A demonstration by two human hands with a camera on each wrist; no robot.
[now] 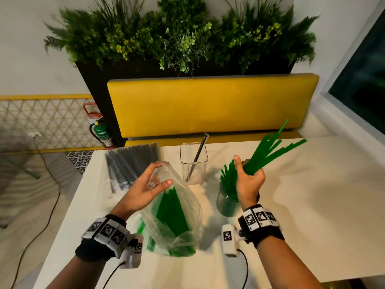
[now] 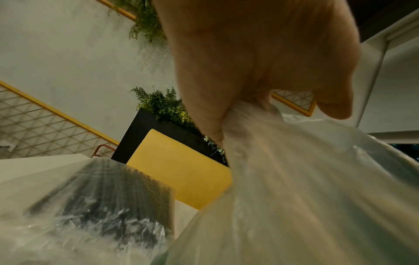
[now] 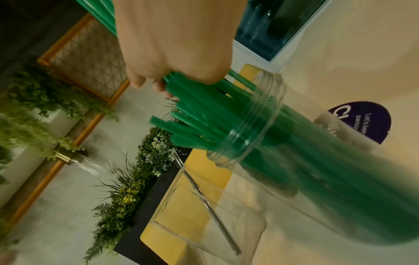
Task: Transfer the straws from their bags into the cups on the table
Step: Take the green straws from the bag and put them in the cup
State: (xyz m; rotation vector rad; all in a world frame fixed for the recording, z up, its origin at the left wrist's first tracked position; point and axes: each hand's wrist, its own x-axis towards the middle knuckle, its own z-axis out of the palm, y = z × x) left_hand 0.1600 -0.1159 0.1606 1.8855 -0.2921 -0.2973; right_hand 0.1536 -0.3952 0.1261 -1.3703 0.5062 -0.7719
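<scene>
My right hand [image 1: 248, 174] grips a bundle of green straws [image 1: 268, 151] over a round clear jar [image 1: 226, 202]; their lower ends are inside the jar [image 3: 247, 125] among other green straws [image 3: 204, 114]. My left hand [image 1: 150, 184] pinches the top of a clear plastic bag [image 1: 179, 207] that still holds green straws [image 1: 170, 213]; the same bag [image 2: 294, 179] hangs from my fingers [image 2: 211, 111] in the left wrist view. A square clear cup [image 1: 193, 161] holds one black straw [image 1: 199, 155]. A bag of black straws [image 1: 131, 163] lies at the table's far left.
The white table [image 1: 302, 195] has open surface to the right of the jar. A yellow bench back [image 1: 208, 101] and a dark planter with plants [image 1: 177, 38] stand behind the table. A purple sticker [image 3: 362, 122] lies on the table by the jar.
</scene>
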